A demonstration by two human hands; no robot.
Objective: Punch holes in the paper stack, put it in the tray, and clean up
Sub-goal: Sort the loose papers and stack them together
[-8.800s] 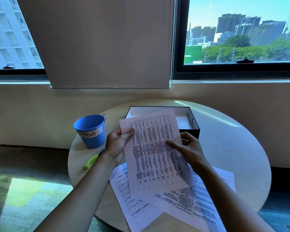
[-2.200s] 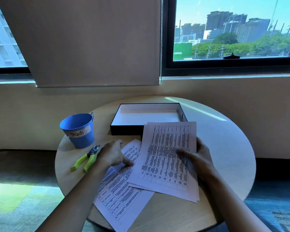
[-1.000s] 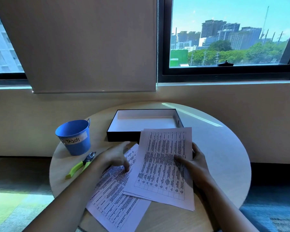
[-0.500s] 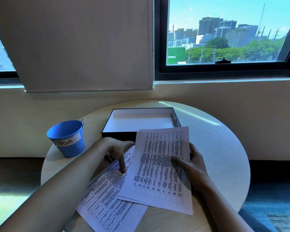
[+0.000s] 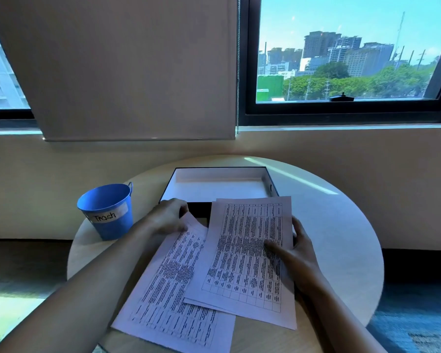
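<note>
Printed sheets lie spread on the round table. A top stack [image 5: 250, 256] overlaps a lower sheet [image 5: 173, 289] that is skewed to the left. My left hand [image 5: 167, 216] pinches the lower sheet's far corner, just in front of the tray. My right hand [image 5: 297, 253] holds the top stack at its right edge, thumb on the print and fingers along the edge. The black tray [image 5: 271, 183] with a white inside sits behind the papers and holds nothing. The hole punch is not visible; my left forearm covers that spot.
A blue bucket [image 5: 107, 210] labelled "Trash" stands at the table's left, close to my left forearm. The round table [image 5: 341, 225] shows bare surface on its right side. A wall and windows run behind it, and the floor drops away on both sides.
My left hand moved from pressing a finger on the lower sheet up to its far corner and now pinches it. My right hand stayed on the top stack.
</note>
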